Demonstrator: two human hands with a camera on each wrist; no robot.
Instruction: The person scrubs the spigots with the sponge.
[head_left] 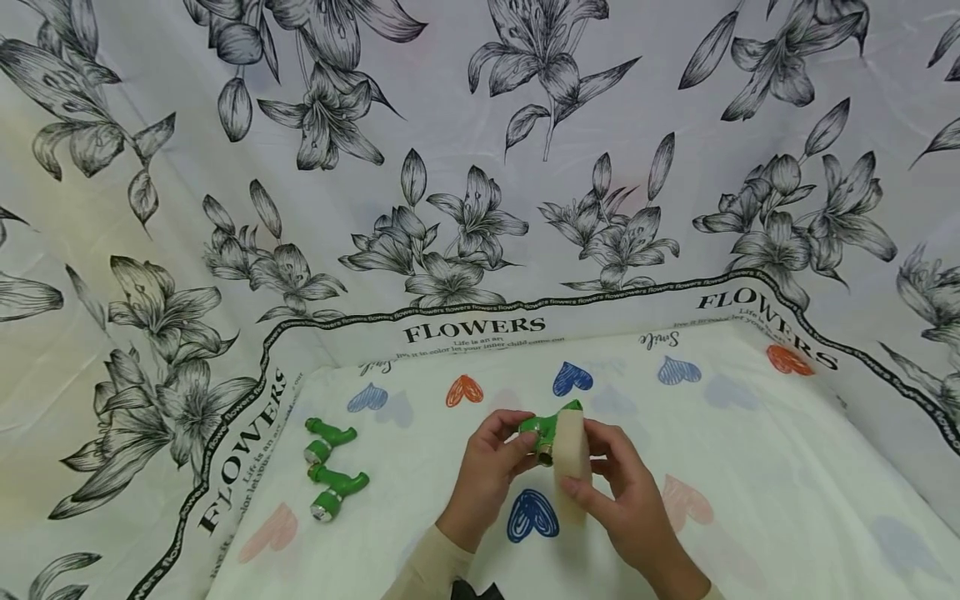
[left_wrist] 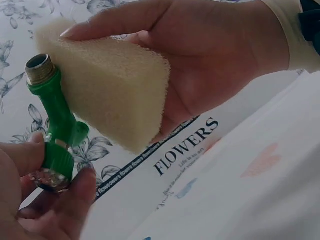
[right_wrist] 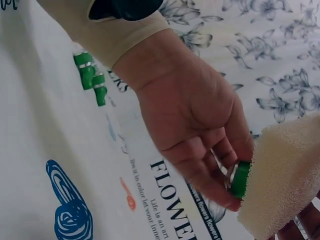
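Sponge [head_left: 572,446] hiding green fitting [head_left: 542,430], fingers [head_left: 517,443] overlapping

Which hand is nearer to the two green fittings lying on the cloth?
Left. The left hand is just right of the two green fittings; the right hand, holding the sponge, is farther right.

- The head view looks forward and down from above, fairly far back; both hands meet low in the frame's centre, with the flower-printed cloth [head_left: 480,167] filling the upper half.
- The left wrist view sits very near, looking up across the sponge [left_wrist: 107,87] toward the opposite palm.
- The right wrist view, equally near, faces the other hand's back; both wrist views share the sponge and the green fitting [left_wrist: 56,127].
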